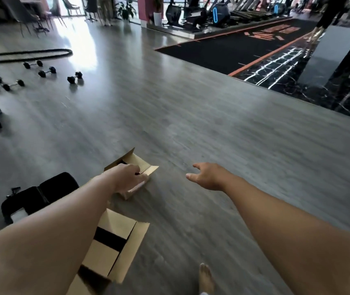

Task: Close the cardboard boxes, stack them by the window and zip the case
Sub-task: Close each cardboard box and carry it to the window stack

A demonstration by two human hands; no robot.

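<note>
A small cardboard box (137, 163) lies on the grey floor with its flaps standing open. My left hand (127, 177) is on its near side, fingers curled over the edge and gripping it. My right hand (207, 176) hovers to the right of the box, fingers spread and holding nothing. A larger cardboard box (114, 241) sits closer to me, partly under my left forearm, its top flaps open with a dark gap between them. A black case (42, 194) lies unzipped on the floor to the left of both boxes.
Several black dumbbells (48, 71) and a thick black rope (25, 54) lie on the floor at far left. A black mat with orange edges (233, 52) and exercise machines (201, 11) fill the back right. My bare foot (206, 277) shows at the bottom edge.
</note>
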